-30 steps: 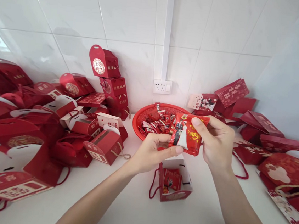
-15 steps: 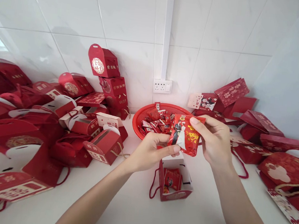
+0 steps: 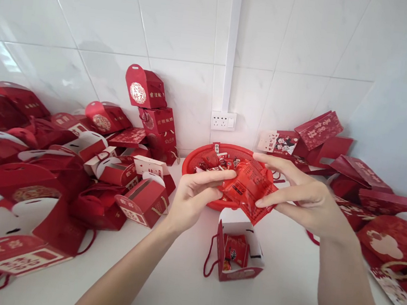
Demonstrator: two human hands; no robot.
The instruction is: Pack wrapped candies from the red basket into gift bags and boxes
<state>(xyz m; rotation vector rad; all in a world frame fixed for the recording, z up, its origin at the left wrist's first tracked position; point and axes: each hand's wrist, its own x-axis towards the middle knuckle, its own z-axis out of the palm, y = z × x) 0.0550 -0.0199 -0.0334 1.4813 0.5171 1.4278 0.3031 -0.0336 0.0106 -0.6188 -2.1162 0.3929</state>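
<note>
A shiny red packet [image 3: 245, 188] is held up between my two hands, its plainer side with small print facing me. My left hand [image 3: 199, 195] pinches its left edge. At the right edge, my right hand [image 3: 300, 196] has its fingers on the packet, the upper finger stretched out above it. Below stands an open red box [image 3: 237, 274] with a white inside and a dark red cord handle. Red packets [image 3: 236, 249] lie in that box. Behind my hands, a red plastic basket [image 3: 191, 158] holds several small red wrapped sweets [image 3: 210, 159].
Many red gift boxes [image 3: 100, 202] crowd the left of the white table [image 3: 168, 284]. A stack of red boxes [image 3: 161, 121] leans near the tiled wall. More boxes and flat cards [image 3: 391, 235] lie at the right. A socket [image 3: 223, 121] is on the wall.
The packet has been turned over, from its printed picture side to a plainer side. My right hand's fingers have spread and shifted. The view has moved slightly.
</note>
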